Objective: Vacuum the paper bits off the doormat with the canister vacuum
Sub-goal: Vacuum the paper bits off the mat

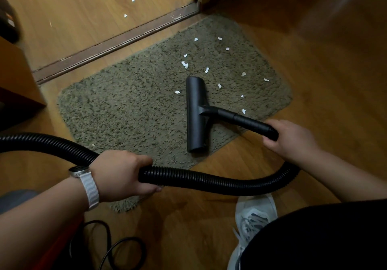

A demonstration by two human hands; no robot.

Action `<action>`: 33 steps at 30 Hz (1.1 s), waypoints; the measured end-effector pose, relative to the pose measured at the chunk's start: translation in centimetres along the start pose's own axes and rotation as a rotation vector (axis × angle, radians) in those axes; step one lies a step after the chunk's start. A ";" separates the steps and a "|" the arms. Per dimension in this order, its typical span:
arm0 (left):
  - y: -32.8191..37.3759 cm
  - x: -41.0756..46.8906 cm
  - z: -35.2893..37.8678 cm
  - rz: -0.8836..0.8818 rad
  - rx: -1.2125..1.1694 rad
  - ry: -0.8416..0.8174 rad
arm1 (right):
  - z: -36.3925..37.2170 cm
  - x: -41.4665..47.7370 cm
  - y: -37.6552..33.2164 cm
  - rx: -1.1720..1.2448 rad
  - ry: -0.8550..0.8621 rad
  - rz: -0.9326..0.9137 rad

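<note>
One black ribbed hose [199, 180] enters at the left edge and curves across the lower middle. The left hand [121, 173], a white-strapped watch [88, 183] on its wrist, is curled round it at lower left, knuckles up. A thin black cable [117, 246] loops at the bottom. One shaggy olive doormat [129, 106] fills the centre; about twelve white paper bits [184, 64] lie on its right half, and a few more lie on the floor at upper left. One T-shaped nozzle [195, 114] rests flat on the mat among them. At right, the right hand [291, 137] grips the nozzle's tube [251, 123]. One pale shoe [253, 217] shows at lower right.
</note>
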State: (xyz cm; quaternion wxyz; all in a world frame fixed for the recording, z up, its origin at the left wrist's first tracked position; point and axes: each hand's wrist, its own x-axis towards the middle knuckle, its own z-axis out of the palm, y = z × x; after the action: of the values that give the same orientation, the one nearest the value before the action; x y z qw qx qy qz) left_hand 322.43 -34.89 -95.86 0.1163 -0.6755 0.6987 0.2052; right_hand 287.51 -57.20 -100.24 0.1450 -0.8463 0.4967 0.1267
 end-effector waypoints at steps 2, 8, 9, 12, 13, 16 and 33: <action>0.0 0.1 0.0 -0.004 -0.005 0.001 | -0.2 0.4 -0.1 -0.004 0.000 -0.006; -0.4 -0.4 0.2 0.015 0.022 -0.020 | -0.1 1.5 -2.9 -0.040 0.022 -0.139; -0.3 -0.4 0.2 0.016 0.028 -0.021 | -0.1 1.6 -3.4 -0.052 0.022 -0.161; -0.3 -0.7 0.0 0.016 0.050 -0.043 | -0.1 1.4 -3.8 -0.069 0.021 -0.179; -0.2 -0.7 -0.1 0.018 0.049 -0.045 | 0.0 1.3 -3.6 -0.055 0.026 -0.160; -0.3 -0.8 -0.2 0.010 0.042 -0.039 | 0.1 1.2 -2.6 0.024 0.059 -0.072; -1.0 -2.1 0.7 -0.029 0.024 -0.031 | -2.2 7.1 -8.1 -0.117 0.071 -0.169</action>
State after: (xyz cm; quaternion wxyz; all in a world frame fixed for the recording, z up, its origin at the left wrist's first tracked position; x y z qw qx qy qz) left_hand 323.50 -32.70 -95.71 0.1383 -0.6806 0.6895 0.2055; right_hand 298.16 -59.99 -99.77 0.0877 -0.8961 0.4202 0.1130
